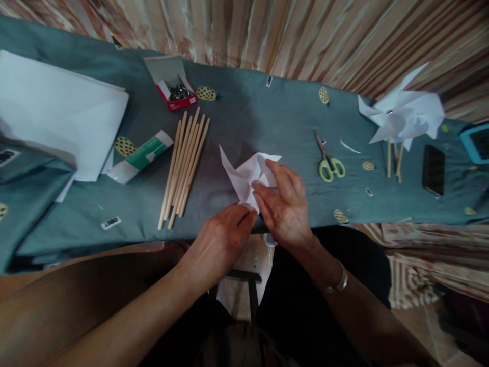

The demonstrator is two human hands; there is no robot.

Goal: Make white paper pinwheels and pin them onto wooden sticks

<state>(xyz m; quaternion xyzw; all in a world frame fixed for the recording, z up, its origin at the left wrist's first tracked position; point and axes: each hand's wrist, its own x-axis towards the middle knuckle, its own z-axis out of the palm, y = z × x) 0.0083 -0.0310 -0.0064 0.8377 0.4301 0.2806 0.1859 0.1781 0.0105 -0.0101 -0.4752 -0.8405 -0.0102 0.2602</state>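
Between my hands is a white paper pinwheel (244,176), held just over the near edge of the table. Its pointed blades stand up to the left and the back. My left hand (225,232) pinches the near corner, thumb and fingers closed on the paper. With fingers bent, my right hand (284,204) presses a folded blade in toward the middle from the right side. The fingertips partly cover the pinwheel's centre, so I cannot tell whether a pin sits there. No stick shows on this pinwheel.
Left of my hands lie several wooden sticks (185,168), a green-and-white glue tube (143,155) and white paper sheets (57,112). Behind them stands an open red box (178,94) of metal pieces. Rightward are green-handled scissors (329,165), finished pinwheels (401,112) and a dark phone (433,169).
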